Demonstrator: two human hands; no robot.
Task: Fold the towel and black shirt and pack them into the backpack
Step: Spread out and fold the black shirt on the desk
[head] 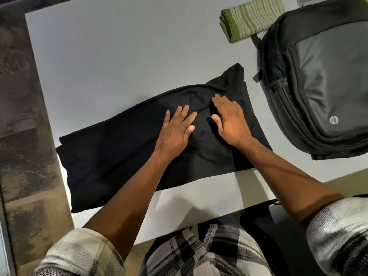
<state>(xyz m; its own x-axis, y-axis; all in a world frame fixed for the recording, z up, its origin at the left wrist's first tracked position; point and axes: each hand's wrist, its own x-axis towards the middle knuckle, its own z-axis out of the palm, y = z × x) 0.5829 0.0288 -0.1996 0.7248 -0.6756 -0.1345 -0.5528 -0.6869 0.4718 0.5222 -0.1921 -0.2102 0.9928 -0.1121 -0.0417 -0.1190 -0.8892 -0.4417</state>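
The black shirt [111, 156] lies spread across the white table [119, 62], partly folded lengthwise, with its left end hanging over the table's left edge. My left hand [175, 130] rests flat on the shirt's middle, fingers apart. My right hand [231, 120] lies flat on the cloth just to its right, palm down. The shirt is rumpled beyond my fingertips. A folded green striped towel [251, 16] sits at the far right of the table. The dark grey backpack [318, 82] lies flat at the right, touching the towel, its zips apparently closed.
Brown patterned floor [23, 116] runs along the table's left side. The near table edge [199, 222] is just above my plaid shirt. A dark object [262, 220] sits below the table edge at my right.
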